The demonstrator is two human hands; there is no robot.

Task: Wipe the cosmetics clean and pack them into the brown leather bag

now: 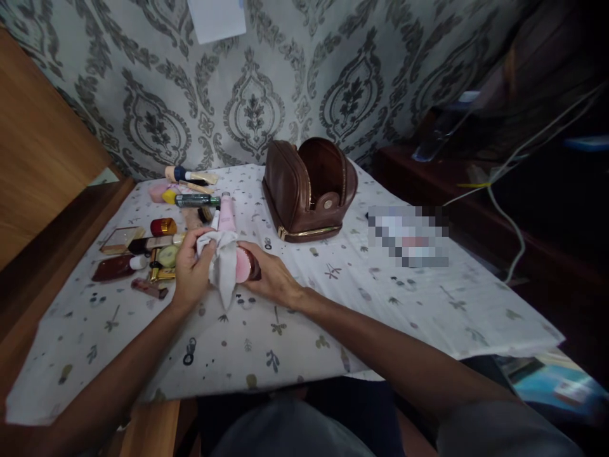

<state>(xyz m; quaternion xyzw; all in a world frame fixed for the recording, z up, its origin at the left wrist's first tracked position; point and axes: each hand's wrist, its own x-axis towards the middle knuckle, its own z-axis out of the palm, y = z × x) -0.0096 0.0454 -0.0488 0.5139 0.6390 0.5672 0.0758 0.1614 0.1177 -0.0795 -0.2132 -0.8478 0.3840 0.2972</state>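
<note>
My left hand (193,270) is closed on a white cloth (222,270), which hangs down in a point below the fingers. Against the cloth's right side is a round pink-faced container (244,264) with a dark reddish side, gripped by my right hand (272,276). Its exact kind I cannot make out. Just beyond the cloth lies a pink tube (228,212). Left of my hands are several cosmetics: a red and gold jar (163,226), a dark red bottle with a white cap (118,268), and a dark green tube (197,200).
A brown leather toiletry bag (304,197) stands unzipped at the back middle of the patterned tablecloth (295,343). Makeup brushes (190,176) lie at the back left. A blurred-out item (408,236) is on the right. A white cable (511,235) hangs beyond the table's right edge.
</note>
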